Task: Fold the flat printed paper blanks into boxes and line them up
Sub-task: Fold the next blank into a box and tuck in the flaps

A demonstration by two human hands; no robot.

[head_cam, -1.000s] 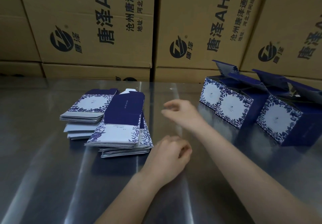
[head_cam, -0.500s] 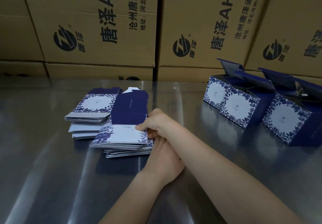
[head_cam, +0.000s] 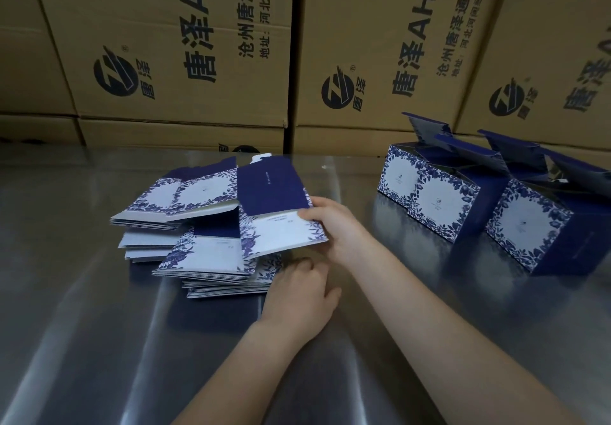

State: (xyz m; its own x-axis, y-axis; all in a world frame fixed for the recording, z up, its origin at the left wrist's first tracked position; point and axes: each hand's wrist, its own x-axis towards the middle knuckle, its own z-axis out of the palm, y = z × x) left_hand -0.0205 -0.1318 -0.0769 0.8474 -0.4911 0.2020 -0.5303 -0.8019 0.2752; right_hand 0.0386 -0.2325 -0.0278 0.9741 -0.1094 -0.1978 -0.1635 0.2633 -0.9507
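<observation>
Pickup step — right hand [head_cam: 334, 223] pinches the top blank [head_cam: 277, 213] by its right edge, holding it tilted just above the near stack [head_cam: 211, 259]. Left hand [head_cam: 299, 295] sits curled at that stack's right corner; can't tell if it grips anything. Next move likely needs both hands to pop the blank open and tuck its flaps. Bare desk [head_cam: 99, 342] in front gives room — three folded boxes [head_cam: 439, 206] stand near on the right, lids up, so swing clear of them.
</observation>
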